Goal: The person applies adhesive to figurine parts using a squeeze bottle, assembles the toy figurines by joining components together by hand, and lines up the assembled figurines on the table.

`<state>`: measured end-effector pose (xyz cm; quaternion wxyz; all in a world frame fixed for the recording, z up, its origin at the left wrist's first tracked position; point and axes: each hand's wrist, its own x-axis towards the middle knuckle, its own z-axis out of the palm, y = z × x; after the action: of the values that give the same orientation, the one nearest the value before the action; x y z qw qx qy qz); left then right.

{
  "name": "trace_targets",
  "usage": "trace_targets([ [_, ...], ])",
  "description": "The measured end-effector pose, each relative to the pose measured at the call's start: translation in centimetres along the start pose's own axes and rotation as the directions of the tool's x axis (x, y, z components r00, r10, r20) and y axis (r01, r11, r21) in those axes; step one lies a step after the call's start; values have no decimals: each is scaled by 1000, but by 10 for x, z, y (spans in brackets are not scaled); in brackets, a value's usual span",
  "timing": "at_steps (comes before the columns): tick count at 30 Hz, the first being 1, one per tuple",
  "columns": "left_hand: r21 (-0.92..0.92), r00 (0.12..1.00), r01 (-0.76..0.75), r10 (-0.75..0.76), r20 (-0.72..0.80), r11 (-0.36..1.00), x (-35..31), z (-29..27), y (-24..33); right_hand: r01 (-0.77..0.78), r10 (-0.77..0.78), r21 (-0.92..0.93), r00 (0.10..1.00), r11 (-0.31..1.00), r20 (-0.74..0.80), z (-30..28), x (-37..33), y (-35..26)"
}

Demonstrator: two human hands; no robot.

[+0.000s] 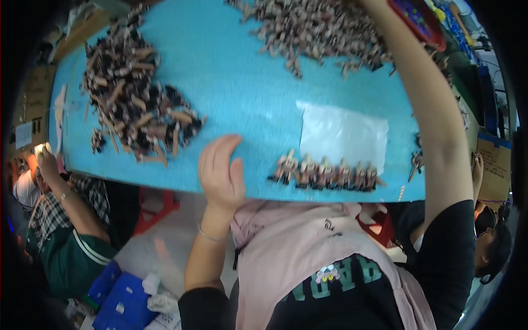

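My left hand (221,171) rests flat on the near edge of the blue table (242,93), holding nothing, fingers loosely together. Just to its right stands a neat row of small brown toy figures (324,174). My right forearm (434,110) stretches up across the table's right side. It passes a big pile of the same figures (319,27) at the far edge. The right hand itself is cut off by the top of the picture. A second pile of figures (132,102) lies at the left of the table.
A clear plastic bag (344,135) lies flat behind the row. A red basket (421,22) sits at the top right. One person in a plaid shirt (55,212) sits at the left, another person (492,242) at the right. Blue boxes (124,300) lie on the floor.
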<state>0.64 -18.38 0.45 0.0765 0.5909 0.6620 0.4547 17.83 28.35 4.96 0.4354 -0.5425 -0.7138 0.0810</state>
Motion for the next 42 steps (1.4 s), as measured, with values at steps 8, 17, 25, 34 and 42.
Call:
trace_targets([
  [8, -60, 973, -154, 162, 166, 986, 10, -2, 3, -351, 34, 514, 849, 783, 528, -145, -152, -60],
  [17, 1, 987, -163, 163, 14, 987, -3, 8, -2, -652, 298, 545, 742, 527, 600, -238, -303, -72],
  [25, 209, 954, -257, 282, -99, 944, -10, 8, 0, -515, 164, 564, 815, 645, 556, -227, -337, -86],
  [34, 284, 964, -228, 257, -69, 931, -16, 5, 4, -330, -77, 548, 803, 769, 591, -211, -336, -106],
  [42, 299, 953, -264, 296, -68, 917, -17, 5, 1, -295, -129, 582, 807, 758, 577, -203, -337, -105],
])
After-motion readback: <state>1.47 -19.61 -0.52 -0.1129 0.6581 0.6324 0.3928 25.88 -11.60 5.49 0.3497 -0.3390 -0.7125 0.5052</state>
